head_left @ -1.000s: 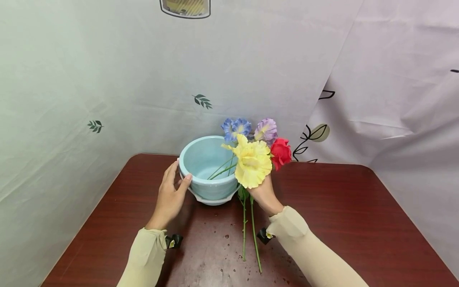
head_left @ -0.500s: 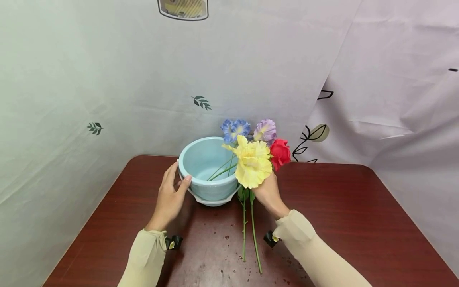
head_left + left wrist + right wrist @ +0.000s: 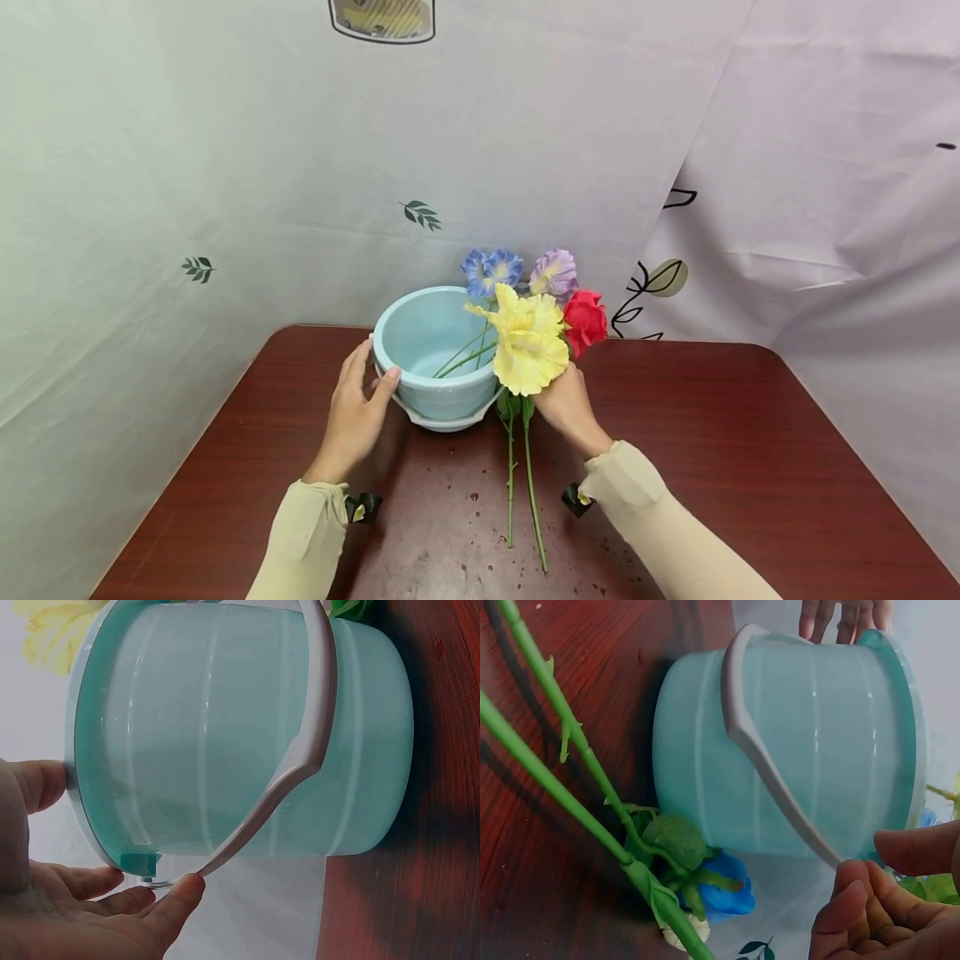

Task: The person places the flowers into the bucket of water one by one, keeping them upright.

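Note:
A light blue bucket (image 3: 450, 395) with a pale handle (image 3: 321, 697) stands upright on the table. My left hand (image 3: 356, 421) holds its left rim, thumb on the rim and fingers by the handle's end. At the opposite side, my right hand (image 3: 889, 904) has curled fingers at the handle's other end and the thumb against the rim. In the head view the yellow flower (image 3: 528, 343) partly hides this hand. Stems slant inside the bucket. A blue flower (image 3: 491, 271), a purple flower (image 3: 553, 272) and a red rose (image 3: 585, 321) show at its right side.
Two green stems (image 3: 534, 508) lie on the dark red table (image 3: 675, 450), right of the bucket. Near them, the right wrist view shows a blue bloom (image 3: 726, 886) and a small white one (image 3: 686, 932). Water drops dot the front. A printed cloth (image 3: 300, 167) hangs behind.
My right hand and forearm have shifted slightly right and toward me beside the bucket. The left hand, bucket and flowers stay nearly where they were.

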Available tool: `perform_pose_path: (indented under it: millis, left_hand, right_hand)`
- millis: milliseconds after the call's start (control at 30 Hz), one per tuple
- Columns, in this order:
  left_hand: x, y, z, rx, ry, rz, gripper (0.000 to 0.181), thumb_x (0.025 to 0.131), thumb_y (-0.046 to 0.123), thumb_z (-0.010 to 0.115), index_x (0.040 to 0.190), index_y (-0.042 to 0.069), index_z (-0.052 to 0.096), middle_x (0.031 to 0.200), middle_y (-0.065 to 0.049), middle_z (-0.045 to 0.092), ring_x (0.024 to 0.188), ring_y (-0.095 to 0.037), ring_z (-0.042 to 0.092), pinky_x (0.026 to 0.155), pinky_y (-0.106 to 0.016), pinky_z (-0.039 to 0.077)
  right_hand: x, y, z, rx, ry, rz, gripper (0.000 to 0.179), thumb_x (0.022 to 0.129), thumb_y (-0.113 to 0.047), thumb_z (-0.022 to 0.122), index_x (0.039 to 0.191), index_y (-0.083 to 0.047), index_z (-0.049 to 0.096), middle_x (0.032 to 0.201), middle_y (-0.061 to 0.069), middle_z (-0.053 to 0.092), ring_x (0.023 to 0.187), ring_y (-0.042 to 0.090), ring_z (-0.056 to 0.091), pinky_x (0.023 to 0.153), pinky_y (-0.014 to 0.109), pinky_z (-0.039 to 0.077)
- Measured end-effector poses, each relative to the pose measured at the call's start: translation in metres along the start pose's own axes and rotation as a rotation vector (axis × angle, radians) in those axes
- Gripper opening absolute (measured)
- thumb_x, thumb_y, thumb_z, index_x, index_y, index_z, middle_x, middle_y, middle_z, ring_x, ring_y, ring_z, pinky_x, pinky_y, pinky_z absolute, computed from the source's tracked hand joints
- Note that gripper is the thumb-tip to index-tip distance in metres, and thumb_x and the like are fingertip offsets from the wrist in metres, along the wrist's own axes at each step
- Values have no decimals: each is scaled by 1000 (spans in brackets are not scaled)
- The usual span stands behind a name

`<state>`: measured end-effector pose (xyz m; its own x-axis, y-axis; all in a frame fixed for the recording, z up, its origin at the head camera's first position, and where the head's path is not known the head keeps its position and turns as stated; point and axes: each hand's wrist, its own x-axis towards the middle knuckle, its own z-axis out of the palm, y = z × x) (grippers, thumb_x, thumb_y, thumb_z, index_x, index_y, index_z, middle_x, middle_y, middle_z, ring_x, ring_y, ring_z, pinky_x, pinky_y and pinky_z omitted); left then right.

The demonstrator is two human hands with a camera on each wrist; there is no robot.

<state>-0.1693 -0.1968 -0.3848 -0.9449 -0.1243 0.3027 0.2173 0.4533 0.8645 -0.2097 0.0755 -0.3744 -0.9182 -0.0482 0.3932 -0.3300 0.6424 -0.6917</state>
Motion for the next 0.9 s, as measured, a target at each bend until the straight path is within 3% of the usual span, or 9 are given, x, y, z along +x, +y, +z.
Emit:
perform_pose_path:
  millis: [233, 467, 700, 900]
  left_hand:
    - [0, 0, 0, 10, -3, -6, 63, 99, 31, 54, 152, 9, 27, 154, -9, 25, 135, -22, 33, 108, -38, 42]
    - [-1, 0, 0, 2, -11, -1, 63, 100, 32, 53, 152, 9, 26, 154, -9, 25, 136, -22, 32, 109, -40, 41]
    - [0, -1, 0, 3, -10, 0, 63, 100, 31, 53, 152, 9, 26, 154, -9, 25, 136, -23, 32, 109, -40, 41]
    - [0, -1, 1, 4, -5, -1, 62, 100, 31, 53, 152, 9, 27, 154, -9, 25, 136, -22, 32, 108, -39, 41]
  right_hand:
    - [1, 7, 2, -36, -13, -5, 9, 78, -8, 64, 73, -3, 58, 62, 9, 58, 60, 26, 50, 52, 43, 47]
    - [-1, 17, 6, -55, -65, 3, 12, 78, -7, 65, 85, 2, 62, 81, 20, 66, 73, 39, 61, 62, 55, 51]
    - [-4, 27, 6, 17, -179, 111, 25, 76, -8, 73, 96, 3, 63, 86, 14, 66, 74, 25, 56, 64, 38, 50]
    - [-5, 33, 8, 38, -251, 169, 16, 74, -5, 73, 84, -1, 61, 68, 2, 57, 63, 16, 50, 57, 27, 45]
